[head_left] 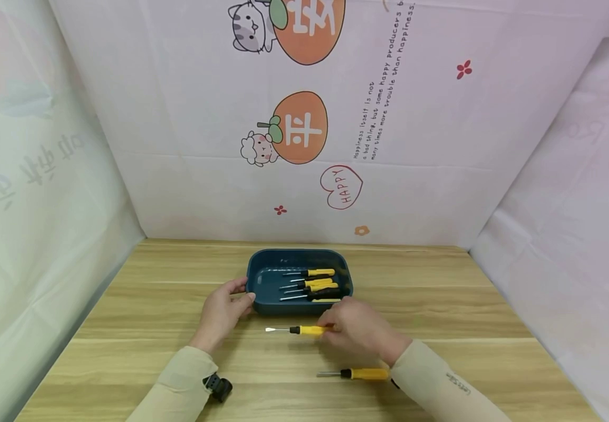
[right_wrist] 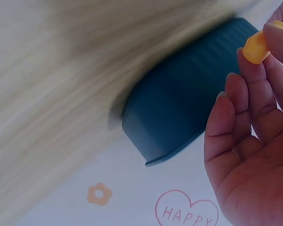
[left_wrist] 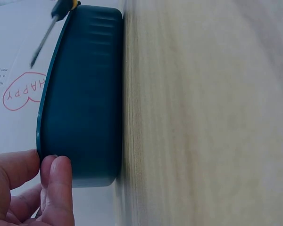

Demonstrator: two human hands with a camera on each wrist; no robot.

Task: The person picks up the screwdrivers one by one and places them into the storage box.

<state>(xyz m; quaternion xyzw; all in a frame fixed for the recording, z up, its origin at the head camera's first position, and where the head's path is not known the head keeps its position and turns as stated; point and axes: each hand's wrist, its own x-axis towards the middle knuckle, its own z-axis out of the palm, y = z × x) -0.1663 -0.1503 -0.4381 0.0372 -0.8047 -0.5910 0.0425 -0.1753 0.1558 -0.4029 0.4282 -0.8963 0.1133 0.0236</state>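
Observation:
A dark blue rectangular box [head_left: 299,308] stands on the table with several yellow-and-black screwdrivers [head_left: 320,272] lying in it. My left hand [head_left: 222,310] pinches the box's left rim between thumb and fingers. In front of the box, my right hand [head_left: 354,328] holds a screwdriver [head_left: 309,330] by its yellow handle, the flat tip pointing left. The left wrist view shows the screwdriver's shaft [left_wrist: 43,42] raised by the box's rim. In the right wrist view, thumb and fingers pinch the yellow handle [right_wrist: 255,48]. Nearer to me, another screwdriver [head_left: 368,374] lies on the table beside my right sleeve.
The wooden table [head_left: 151,305] has a printed white cloth [head_left: 415,193] behind it and cloth walls at both sides. A black wrist camera [head_left: 217,387] is strapped at my left sleeve.

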